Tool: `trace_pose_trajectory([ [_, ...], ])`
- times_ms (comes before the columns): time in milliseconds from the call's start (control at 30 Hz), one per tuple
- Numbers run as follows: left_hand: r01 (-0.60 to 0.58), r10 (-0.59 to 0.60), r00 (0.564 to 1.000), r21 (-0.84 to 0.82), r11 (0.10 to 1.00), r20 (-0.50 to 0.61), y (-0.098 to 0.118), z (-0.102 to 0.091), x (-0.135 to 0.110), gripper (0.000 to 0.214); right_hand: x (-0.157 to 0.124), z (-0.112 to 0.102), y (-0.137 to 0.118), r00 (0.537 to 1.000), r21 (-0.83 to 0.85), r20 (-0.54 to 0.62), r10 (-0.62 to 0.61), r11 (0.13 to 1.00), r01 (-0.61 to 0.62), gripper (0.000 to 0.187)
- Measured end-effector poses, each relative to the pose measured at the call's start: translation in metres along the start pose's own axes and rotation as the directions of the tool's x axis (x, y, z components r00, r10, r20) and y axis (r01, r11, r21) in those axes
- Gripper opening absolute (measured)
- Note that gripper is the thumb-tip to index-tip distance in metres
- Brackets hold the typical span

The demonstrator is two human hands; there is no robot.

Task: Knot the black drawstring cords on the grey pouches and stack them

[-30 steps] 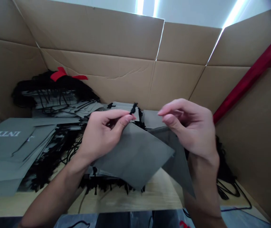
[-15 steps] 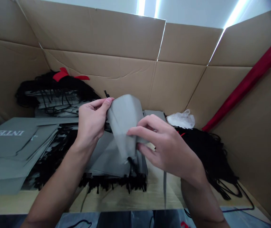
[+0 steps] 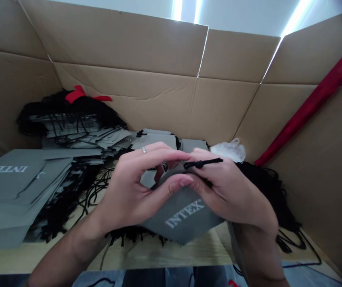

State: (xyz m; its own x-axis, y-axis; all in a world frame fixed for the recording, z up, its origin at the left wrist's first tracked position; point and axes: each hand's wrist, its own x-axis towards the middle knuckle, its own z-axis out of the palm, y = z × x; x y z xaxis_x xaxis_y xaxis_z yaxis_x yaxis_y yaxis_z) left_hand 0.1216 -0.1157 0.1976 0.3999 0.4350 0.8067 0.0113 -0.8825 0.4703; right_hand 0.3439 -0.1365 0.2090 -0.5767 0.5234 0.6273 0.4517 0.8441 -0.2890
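A grey paper bag printed INTEX is held tilted in front of me, with a knotted black cord at its upper edge. My left hand arches round the left side, its thumb on the front and its fingers over the back. On the right, my right hand is closed on the upper edge, close to the cord; its fingertips are partly hidden. Both hands meet at the top of the bag. Below and behind it, black cord ends stick out from a stack that is mostly covered.
At left lie larger grey INTEX bags. A corded pile with a red strip stands behind them. Black cords and a clear plastic bag are at right. Cardboard walls enclose the table.
The grey bag has turned so that its INTEX print faces me, and it sits lower. My left hand has moved right and down to join my right hand at its upper edge.
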Motion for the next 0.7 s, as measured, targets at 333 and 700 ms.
trace_pose_trajectory([
  [333,0.349,-0.348,0.936,-0.256,0.902,0.052,0.0013,-0.0018,0.0071,0.006,0.0001,-0.0006,-0.0040,0.975,0.071,-0.155,0.160,0.986,-0.151,0.020],
  [700,0.275,-0.285,0.959,-0.229,0.934,-0.010,0.0004,-0.0004,0.0053,0.004,-0.0028,0.0082,-0.0060,0.889,0.211,-0.441,0.128,0.977,-0.036,0.041],
])
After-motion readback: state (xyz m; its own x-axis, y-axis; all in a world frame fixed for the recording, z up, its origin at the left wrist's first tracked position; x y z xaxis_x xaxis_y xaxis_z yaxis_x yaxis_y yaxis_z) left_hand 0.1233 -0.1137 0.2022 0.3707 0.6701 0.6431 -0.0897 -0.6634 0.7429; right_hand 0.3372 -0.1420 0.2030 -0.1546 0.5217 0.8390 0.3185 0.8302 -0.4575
